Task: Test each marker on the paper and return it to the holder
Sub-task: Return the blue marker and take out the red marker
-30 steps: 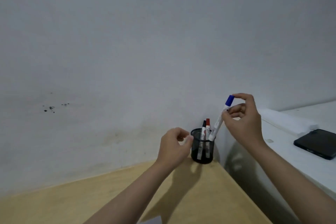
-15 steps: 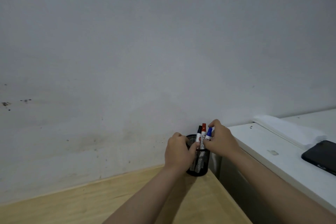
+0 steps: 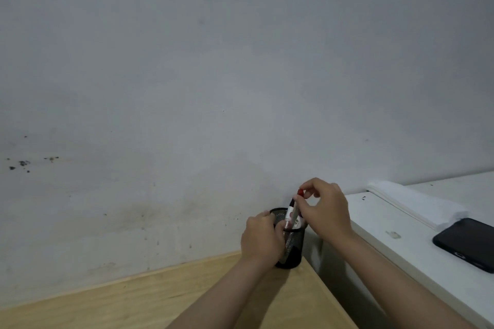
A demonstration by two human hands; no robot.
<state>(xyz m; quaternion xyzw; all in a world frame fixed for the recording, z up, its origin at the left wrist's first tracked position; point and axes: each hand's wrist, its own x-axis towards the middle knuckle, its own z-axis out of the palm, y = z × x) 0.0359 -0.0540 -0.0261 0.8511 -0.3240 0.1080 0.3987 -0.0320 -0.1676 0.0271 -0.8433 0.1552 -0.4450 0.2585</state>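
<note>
Head view. My left hand (image 3: 263, 239) wraps the near left side of the black wire-mesh cylindrical holder (image 3: 291, 247), fingers curled against its wall and thumb up by the rim; the grip is closed on the holder. The holder stands upright at the far right corner of the light wooden desk (image 3: 165, 299), close to the wall.

My right hand (image 3: 324, 208) hangs above the holder's mouth. Thumb and forefinger are pressed together on the upper end of a white-barrelled marker with a red cap (image 3: 294, 209); the other fingers (image 3: 334, 189) are loosely curled behind. The marker leans slightly, cap uppermost, its lower part inside the holder. A second marker shows just beside it in the holder, mostly hidden by the red one and by my hand; its colour I cannot tell. Through the mesh a pale barrel reaches down toward the holder's base.

Surface: bare pale wood, grain running toward the corner, my forearm shadows across it. To the right, apart from the desk by a dark gap, a white counter (image 3: 401, 243) carries a folded white cloth (image 3: 417, 204) and a black phone (image 3: 466, 247) lying flat, touching the cloth's near end.

Room: a plain grey-white wall (image 3: 240, 75), scuffed and stained low down, with dark specks at far left.
</note>
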